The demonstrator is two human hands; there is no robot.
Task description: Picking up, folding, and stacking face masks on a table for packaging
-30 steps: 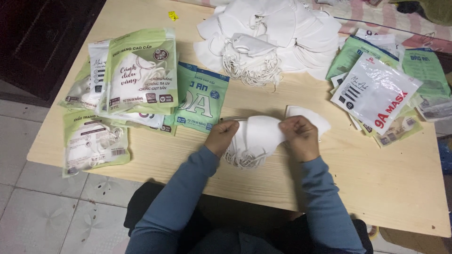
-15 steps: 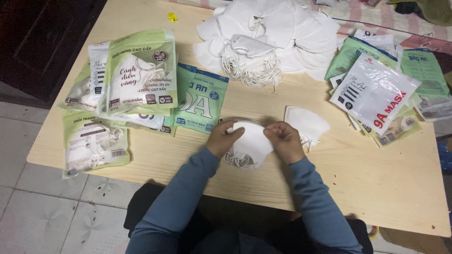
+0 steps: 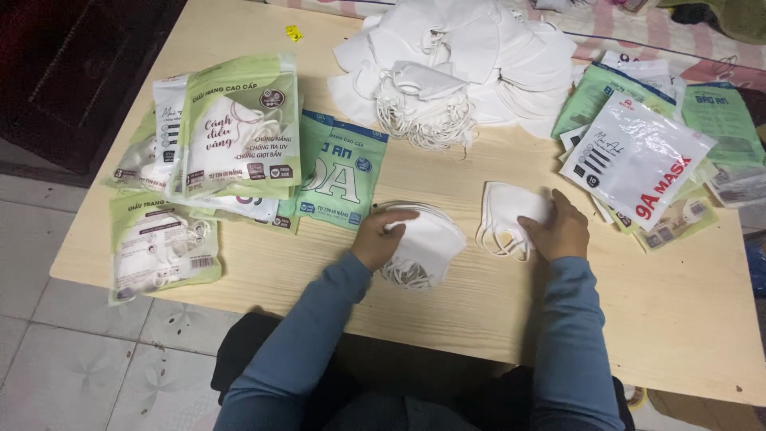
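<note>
My left hand grips a small stack of folded white face masks, their ear loops hanging toward me, resting on the light wooden table. To the right, my right hand lies on a second small bunch of white masks, fingers closed over its right edge. The two bunches are apart, about a hand's width between them. Both arms wear blue-grey sleeves.
A big heap of loose white masks fills the table's far middle. Green packed mask bags lie stacked at the left, another near the left front edge. Empty green and clear bags lie at the right. Tiled floor lies left.
Both hands held one bunch of masks together before. Now my right hand has moved right onto the second bunch, while my left keeps the first.
</note>
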